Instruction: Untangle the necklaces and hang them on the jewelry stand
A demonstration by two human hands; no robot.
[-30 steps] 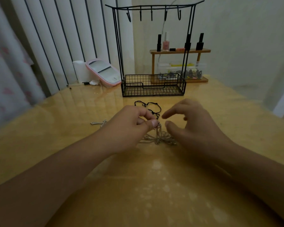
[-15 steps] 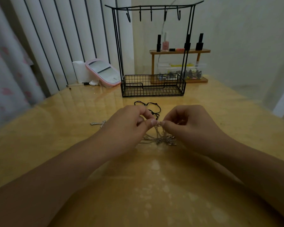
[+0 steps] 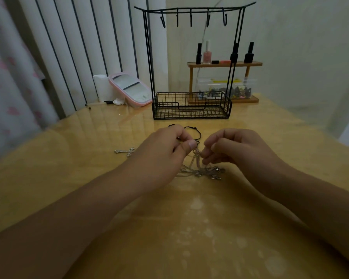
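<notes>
Glossy yellow table carries everything in the head view. Left hand and right hand pinch strands of the tangled silver necklaces between them — fingers narrow, the knot hanging just below the fingertips, its loops spread sideways on the table. Jewelry stand stands straight ahead with 5 bare hooks; a black cord necklace lies between.
</notes>
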